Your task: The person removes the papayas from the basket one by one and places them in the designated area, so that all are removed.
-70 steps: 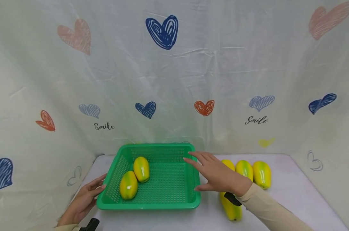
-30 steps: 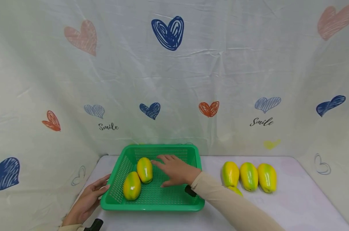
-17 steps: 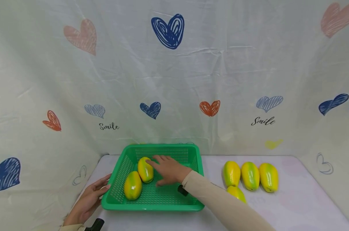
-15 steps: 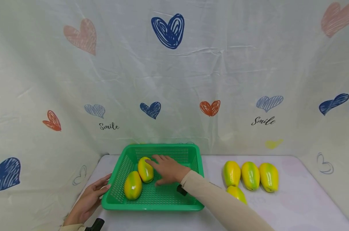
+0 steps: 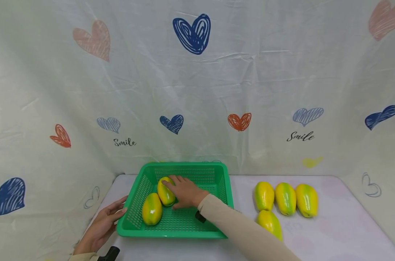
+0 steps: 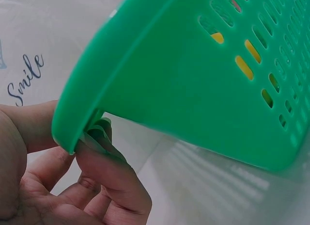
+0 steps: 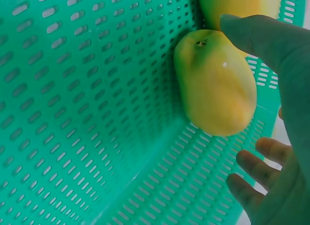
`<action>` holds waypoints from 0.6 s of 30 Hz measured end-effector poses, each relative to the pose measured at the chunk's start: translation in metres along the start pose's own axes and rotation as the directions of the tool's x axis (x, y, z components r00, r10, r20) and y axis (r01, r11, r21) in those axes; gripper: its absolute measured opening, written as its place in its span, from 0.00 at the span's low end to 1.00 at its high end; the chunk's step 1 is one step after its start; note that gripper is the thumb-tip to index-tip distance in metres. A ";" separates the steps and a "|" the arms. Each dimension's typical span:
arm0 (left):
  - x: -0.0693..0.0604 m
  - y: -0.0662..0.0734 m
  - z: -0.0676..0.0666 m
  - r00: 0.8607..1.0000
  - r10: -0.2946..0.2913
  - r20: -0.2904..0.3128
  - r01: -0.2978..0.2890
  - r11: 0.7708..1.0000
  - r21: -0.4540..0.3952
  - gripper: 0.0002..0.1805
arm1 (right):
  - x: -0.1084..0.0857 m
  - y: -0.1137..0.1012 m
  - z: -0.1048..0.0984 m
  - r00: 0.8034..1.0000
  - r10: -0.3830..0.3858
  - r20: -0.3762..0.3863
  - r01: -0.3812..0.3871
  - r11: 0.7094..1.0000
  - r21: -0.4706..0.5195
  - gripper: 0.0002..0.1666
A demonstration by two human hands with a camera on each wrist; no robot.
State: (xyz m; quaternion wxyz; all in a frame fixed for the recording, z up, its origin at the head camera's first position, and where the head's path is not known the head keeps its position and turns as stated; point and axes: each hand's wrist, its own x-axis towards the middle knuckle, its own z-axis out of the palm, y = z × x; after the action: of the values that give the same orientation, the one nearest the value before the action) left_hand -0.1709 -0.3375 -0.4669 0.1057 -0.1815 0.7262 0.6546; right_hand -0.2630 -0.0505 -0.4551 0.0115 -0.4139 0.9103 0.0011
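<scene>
A green plastic basket (image 5: 171, 234) stands on the table with two yellow-green papayas in its left half. The nearer papaya (image 5: 152, 209) lies beside the farther papaya (image 5: 163, 194). My left hand (image 5: 101, 224) holds the basket's left rim; in the left wrist view its thumb and fingers pinch the rim's edge. Inside the basket, my right hand (image 5: 186, 193) reaches over the right side of the farther papaya, fingers spread. The right wrist view shows a papaya (image 7: 215, 87) in front of that hand, with a gap between it and the fingers (image 7: 256, 168); firm contact cannot be seen.
Right of the basket, three papayas lie in a row, the middle papaya (image 5: 285, 198) among them. Another papaya (image 5: 270, 223) lies in front of the row, near my right sleeve (image 5: 243, 230). A white curtain (image 5: 197, 90) with printed hearts hangs behind the table (image 5: 334, 224).
My right hand has moved left from the basket's right rim, into the basket and over the farther papaya. My left hand stays at the left rim. The view has shifted slightly.
</scene>
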 end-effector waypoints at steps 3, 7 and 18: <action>0.000 0.000 0.000 1.000 -0.003 -0.002 0.003 1.000 0.003 0.36 | 0.003 -0.001 0.002 1.000 0.009 0.008 -0.009 1.000 0.003 0.58; 0.001 0.001 0.000 1.000 -0.017 -0.002 0.017 1.000 0.009 0.36 | 0.007 -0.002 0.004 1.000 0.012 0.008 -0.012 1.000 0.004 0.57; 0.002 -0.001 0.000 1.000 -0.010 -0.001 0.010 1.000 0.002 0.37 | 0.015 -0.004 0.013 1.000 0.020 -0.002 -0.020 0.998 -0.061 0.57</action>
State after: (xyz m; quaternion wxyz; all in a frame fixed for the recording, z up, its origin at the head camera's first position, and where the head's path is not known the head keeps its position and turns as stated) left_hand -0.1722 -0.3379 -0.4680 0.1090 -0.1852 0.7260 0.6532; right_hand -0.2690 -0.0644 -0.4680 -0.0017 -0.4048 0.9139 0.0286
